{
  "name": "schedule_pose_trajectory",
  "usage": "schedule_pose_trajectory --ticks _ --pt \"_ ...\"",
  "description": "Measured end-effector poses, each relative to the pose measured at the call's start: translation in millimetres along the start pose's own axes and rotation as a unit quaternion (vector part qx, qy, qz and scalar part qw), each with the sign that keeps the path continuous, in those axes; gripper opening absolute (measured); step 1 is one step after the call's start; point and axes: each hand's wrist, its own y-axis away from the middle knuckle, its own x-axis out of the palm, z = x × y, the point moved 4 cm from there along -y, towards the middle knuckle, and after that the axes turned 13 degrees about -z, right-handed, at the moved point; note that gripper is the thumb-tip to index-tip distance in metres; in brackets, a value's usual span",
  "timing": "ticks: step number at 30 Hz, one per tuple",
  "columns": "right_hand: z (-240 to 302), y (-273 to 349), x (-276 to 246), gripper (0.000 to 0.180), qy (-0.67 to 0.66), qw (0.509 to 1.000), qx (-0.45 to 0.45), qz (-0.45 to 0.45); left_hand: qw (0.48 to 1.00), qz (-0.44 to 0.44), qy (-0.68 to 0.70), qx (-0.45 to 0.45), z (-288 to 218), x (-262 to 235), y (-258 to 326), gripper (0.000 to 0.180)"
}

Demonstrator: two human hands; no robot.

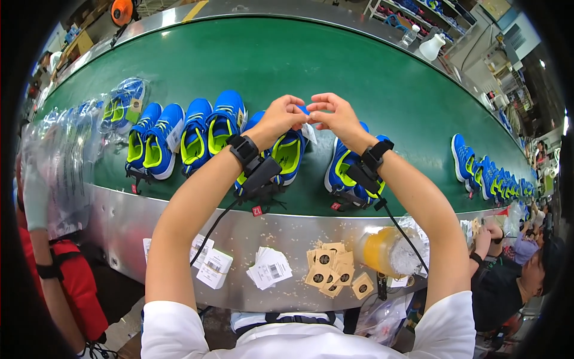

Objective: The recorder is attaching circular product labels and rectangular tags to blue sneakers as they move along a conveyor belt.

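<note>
A: Both hands pinched one small white tag [309, 132], left hand [281, 117] and right hand [332, 115] meeting fingertip to fingertip above the blue shoe [288, 152] on the green belt [335, 66].

B: Best kept low and steady, I'd judge. More shoes [173, 134] crowded left of that shoe; right of it the belt lay bare, its steel edge [179, 215] nearer the body.

Both arms come up from the bottom edge, bare, w/ short white sleeves at the shoulders. They lean in toward each other. Left hand [281, 116] and right hand [336, 116] meet in the middle, fingertips touching or almost touching. Fingers on both are bent and pinched close together, thumbs near pointer fingers. Each wrist has a black strap w/ a small black box on it, and a thin black wire hangs down from each.
</note>
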Motion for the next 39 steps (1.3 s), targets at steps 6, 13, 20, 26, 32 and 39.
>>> schedule_pose_trajectory --ticks 6,13,20,26,32,39 --pt "-15 -14 5 0.030 0.077 0.991 -0.111 -0.014 0.996 0.085 0.031 0.001 4 0 -4 0.043" --pt "17 17 15 0.028 0.274 0.930 -0.245 0.002 1.000 0.022 -0.004 0.006 6 -3 23 0.043" --pt "89 112 -67 0.030 0.548 0.784 -0.251 0.148 0.938 0.182 -0.233 0.180 -31 64 68 0.051" --pt "95 204 -136 0.026 0.466 0.861 -0.142 0.144 0.855 0.379 -0.302 0.185 -44 114 125 0.088" --pt "60 278 -182 0.017 0.398 0.903 -0.151 -0.065 0.827 0.392 -0.264 0.304 -32 174 154 0.102" --pt "45 330 -166 0.015 0.370 0.881 -0.258 -0.143 0.800 0.374 -0.240 0.404 -17 218 179 0.108"
